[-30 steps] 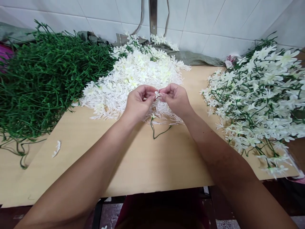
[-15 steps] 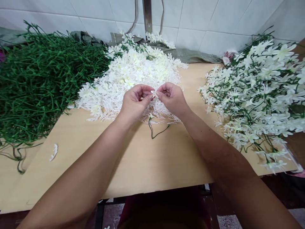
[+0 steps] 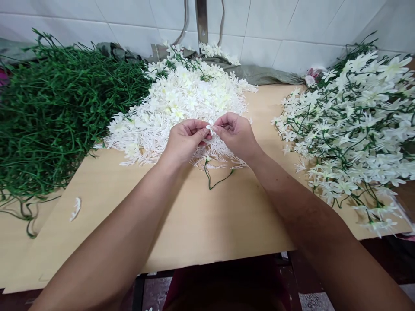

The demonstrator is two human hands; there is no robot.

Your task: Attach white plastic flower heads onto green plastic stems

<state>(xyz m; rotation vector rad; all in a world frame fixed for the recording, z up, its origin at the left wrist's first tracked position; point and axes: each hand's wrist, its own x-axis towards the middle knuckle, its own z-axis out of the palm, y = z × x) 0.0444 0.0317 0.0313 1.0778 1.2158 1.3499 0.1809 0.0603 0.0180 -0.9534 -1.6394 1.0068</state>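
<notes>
A small white artificial flower (image 3: 211, 127) is pinched between the fingertips of both my hands, above the table's middle. My left hand (image 3: 188, 137) grips it from the left, thumb and fingers pressed together. From the other side my right hand (image 3: 236, 133) pinches it too, its other fingers curled. Fingertips hide part of the flower. Just beyond lies a heap of white flower pieces and thin white strands (image 3: 191, 95). Below my hands a green stem (image 3: 210, 179) with a pale flower at its top end rests on the board.
Piled at left are many green plastic stems (image 3: 61, 112). A big pile of white flowers on green stems (image 3: 359, 134) fills the right. One loose white piece (image 3: 75, 209) lies on the brown board (image 3: 201, 229) at the left front. A tiled wall (image 3: 262, 26) stands behind.
Both hands stay on the white flower, the left fingers shifting slightly around it. The whole view has moved a little, with things appearing slightly further right.
</notes>
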